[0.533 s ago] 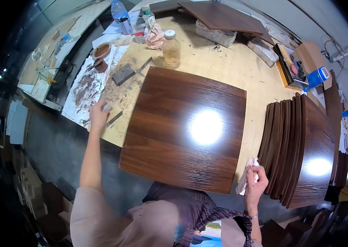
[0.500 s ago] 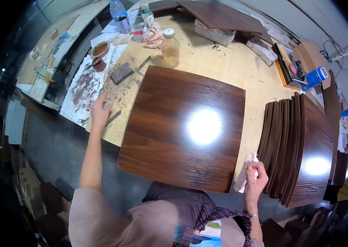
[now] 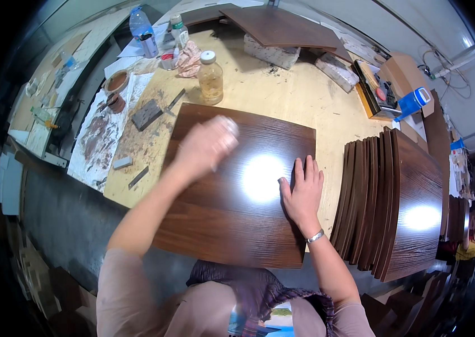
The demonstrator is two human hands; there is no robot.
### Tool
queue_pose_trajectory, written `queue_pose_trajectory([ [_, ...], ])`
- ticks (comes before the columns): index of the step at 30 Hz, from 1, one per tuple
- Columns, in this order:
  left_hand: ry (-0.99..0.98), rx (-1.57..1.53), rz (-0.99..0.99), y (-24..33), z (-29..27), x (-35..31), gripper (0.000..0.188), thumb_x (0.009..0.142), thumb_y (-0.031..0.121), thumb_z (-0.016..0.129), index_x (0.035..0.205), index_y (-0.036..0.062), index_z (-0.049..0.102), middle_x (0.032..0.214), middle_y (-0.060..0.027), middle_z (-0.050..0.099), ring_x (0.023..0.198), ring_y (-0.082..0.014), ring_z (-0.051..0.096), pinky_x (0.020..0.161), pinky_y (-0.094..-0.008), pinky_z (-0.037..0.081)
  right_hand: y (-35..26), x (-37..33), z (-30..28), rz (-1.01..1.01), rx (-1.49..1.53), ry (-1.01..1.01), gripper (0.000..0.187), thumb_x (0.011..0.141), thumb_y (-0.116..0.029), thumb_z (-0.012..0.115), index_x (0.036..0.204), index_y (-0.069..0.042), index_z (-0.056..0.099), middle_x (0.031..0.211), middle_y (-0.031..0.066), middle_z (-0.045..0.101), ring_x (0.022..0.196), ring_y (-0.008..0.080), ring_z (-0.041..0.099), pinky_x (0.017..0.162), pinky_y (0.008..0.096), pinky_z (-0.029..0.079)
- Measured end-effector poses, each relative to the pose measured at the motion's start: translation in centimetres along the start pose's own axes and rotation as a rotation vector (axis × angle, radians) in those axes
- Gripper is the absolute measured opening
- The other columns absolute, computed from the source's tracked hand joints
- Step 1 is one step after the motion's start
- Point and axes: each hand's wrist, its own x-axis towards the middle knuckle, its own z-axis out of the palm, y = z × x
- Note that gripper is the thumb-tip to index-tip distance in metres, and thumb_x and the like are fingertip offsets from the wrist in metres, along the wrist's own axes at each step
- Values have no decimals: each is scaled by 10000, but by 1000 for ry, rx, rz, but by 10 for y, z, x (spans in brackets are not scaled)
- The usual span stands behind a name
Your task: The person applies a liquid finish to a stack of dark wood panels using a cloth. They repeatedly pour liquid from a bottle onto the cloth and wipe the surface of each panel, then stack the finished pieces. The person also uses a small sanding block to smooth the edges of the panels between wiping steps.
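A dark brown wood-grain panel (image 3: 220,224) lies flat in front of me, with bright glare near its middle. Over its upper left part is my left hand (image 3: 199,147), smeared by motion and closed on a whitish cloth (image 3: 227,128). Fingers spread, my right hand (image 3: 304,194) rests flat on the panel's right edge and holds nothing. Left of the panel lie a small grey block (image 3: 123,162), a thin dark strip (image 3: 138,177) and a larger dark block (image 3: 147,114). Just beyond the panel stands a white-capped jar (image 3: 210,78) of yellowish liquid.
Several upright brown panels (image 3: 369,196) stand in a row at the right. A stained white sheet (image 3: 94,137) with small pots (image 3: 116,103) covers the table's left side. Bottles (image 3: 141,25) and a crumpled pink rag (image 3: 189,59) are behind; propped panels (image 3: 282,28) lie at the back.
The cloth has passed from my right hand to my left, which has moved from the left table area onto the panel. My right hand now lies open on the panel's right edge.
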Motion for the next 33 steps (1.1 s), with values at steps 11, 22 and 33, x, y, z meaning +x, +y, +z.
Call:
queue_pose_trajectory([
  [11, 385, 190, -149, -128, 2, 16, 284, 946, 211, 612, 1153, 44, 712, 1249, -169, 665, 1163, -350, 610, 1013, -438, 451, -5, -1, -2, -117, 206, 69, 483, 875, -161, 680, 1247, 120, 553, 1355, 324, 541, 1330, 451, 477, 1128, 502, 388],
  [22, 23, -42, 430, 59, 124, 60, 304, 947, 166, 641, 1228, 55, 677, 1372, -150, 604, 1304, -308, 544, 1096, -528, 397, -13, 1, -15, -139, 299, 227, 97, 741, -11, 637, 802, 31, 574, 943, 194, 589, 959, 348, 600, 791, 404, 558],
  [33, -185, -116, 417, 73, 139, 127, 308, 992, 252, 582, 1270, 173, 691, 1401, -93, 597, 1385, -258, 477, 1200, -576, 212, -11, -5, -12, -117, 281, 151, 120, 742, -49, 640, 818, -38, 547, 882, 113, 517, 862, 274, 562, 772, 359, 519],
])
